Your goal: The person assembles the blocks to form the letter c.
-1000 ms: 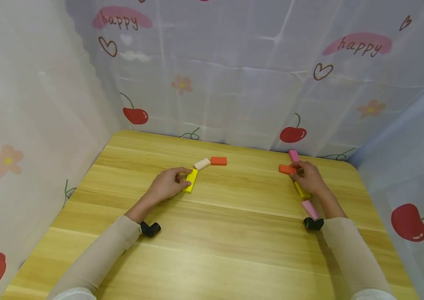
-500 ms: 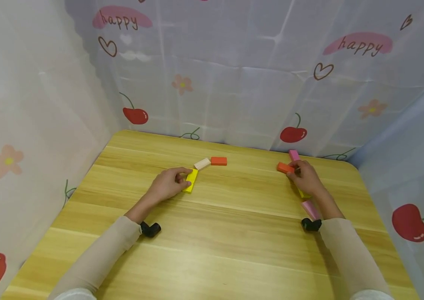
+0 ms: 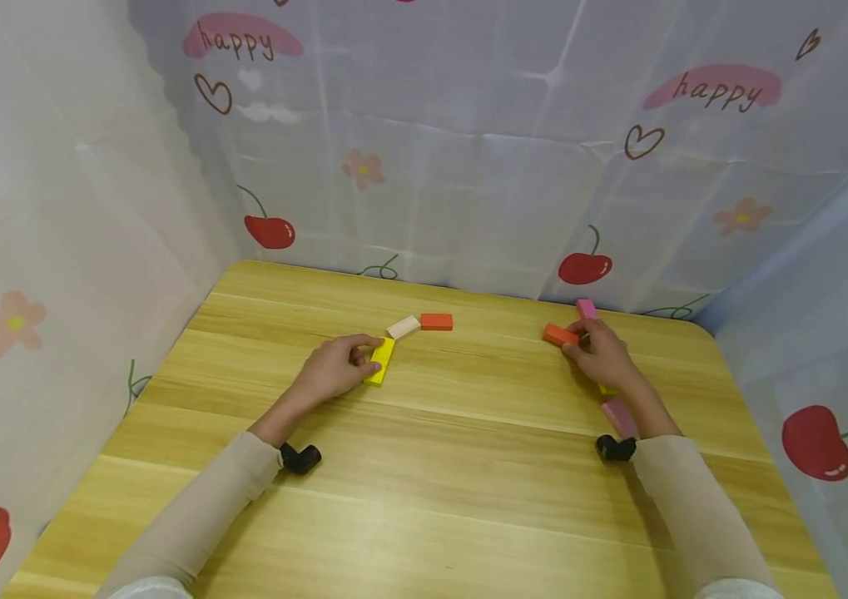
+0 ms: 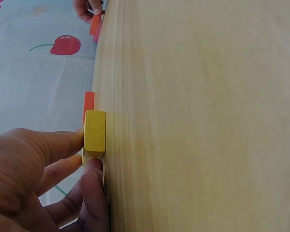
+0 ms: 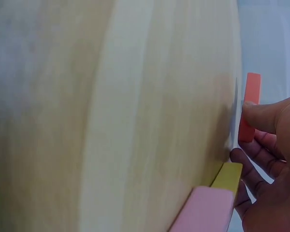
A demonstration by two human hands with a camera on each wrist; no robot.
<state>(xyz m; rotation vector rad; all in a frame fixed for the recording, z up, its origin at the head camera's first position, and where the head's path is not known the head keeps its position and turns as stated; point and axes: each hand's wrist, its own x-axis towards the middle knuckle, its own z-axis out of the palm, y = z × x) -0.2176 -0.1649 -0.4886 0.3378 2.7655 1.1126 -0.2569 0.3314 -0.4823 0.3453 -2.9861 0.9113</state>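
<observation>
Left hand: the left hand (image 3: 334, 368) rests on the light wooden table (image 3: 424, 516), thumb and fingers pinching the flat yellow rectangular wooden block (image 3: 381, 360); the left wrist view shows the fingertips (image 4: 93, 169) against the block's end (image 4: 94, 131). It has not moved over the last second.

Right hand: the right hand (image 3: 597, 353) has fingers curled around the small orange rectangular wooden block (image 3: 560, 334), thumb on top in the right wrist view (image 5: 249, 106).

Change: over the last second the orange block has slid left across the table, away from the pink wooden block at the far edge (image 3: 586, 309); it now lies clear of that block, where it was just beside it.

Meaning: judging by this, the right hand is drawing the orange block out of its row towards the middle, while the left hand keeps the yellow block pinned in place.

Nearby right: a second yellow block (image 5: 227, 176) and a pale pink wooden block (image 3: 619, 416) lie under the wrist.

Nearby left: a cream wooden block (image 3: 404, 326) and another orange block (image 3: 436, 321) sit just beyond the left hand's block.
</observation>
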